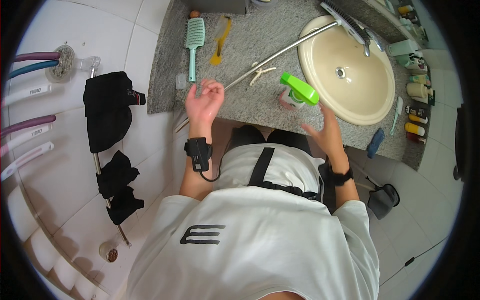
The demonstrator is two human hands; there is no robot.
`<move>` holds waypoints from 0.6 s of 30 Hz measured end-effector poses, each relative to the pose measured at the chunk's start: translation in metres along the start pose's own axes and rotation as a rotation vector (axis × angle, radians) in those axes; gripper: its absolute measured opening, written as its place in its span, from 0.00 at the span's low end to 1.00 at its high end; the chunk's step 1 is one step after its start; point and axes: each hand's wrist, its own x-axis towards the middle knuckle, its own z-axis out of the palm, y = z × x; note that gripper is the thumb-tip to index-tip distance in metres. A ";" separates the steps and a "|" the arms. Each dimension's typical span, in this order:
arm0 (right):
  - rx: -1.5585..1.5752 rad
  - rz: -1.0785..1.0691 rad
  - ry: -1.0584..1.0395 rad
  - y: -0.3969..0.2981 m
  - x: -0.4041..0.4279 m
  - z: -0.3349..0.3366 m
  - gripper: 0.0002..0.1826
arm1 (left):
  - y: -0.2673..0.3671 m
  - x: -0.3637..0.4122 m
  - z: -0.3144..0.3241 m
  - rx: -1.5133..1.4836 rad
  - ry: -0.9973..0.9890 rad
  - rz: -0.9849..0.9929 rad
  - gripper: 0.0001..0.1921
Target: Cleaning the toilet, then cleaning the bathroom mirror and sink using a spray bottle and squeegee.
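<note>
My left hand [205, 101] is held palm up over the front of the granite counter, fingers loosely curled and nothing solid in it. A small shiny wet spot shows near the wrist. My right hand [327, 129] is beside the front of the basin, thumb and fingers apart, slightly blurred. Its fingertips are close to the bright green pump head [300, 89] of a dispenser bottle [291, 99]; whether they touch cannot be told. The metal pole [281, 52] of a long-handled brush passes behind my left hand. Its bristled head [347, 22] lies across the cream basin [386, 93].
A mint hairbrush [195, 35], a yellow comb [220, 41] and a pale hair clip [261, 73] lie on the counter. Right of the basin are a small brush [396, 115], a blue cloth-like item [375, 143] and several bottles [414, 129]. Black cloths [108, 110] hang on a rail at left.
</note>
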 end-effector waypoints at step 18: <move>-0.253 -0.999 -0.072 -0.159 0.009 0.076 0.27 | -0.056 -0.047 -0.028 0.258 0.091 -0.279 0.16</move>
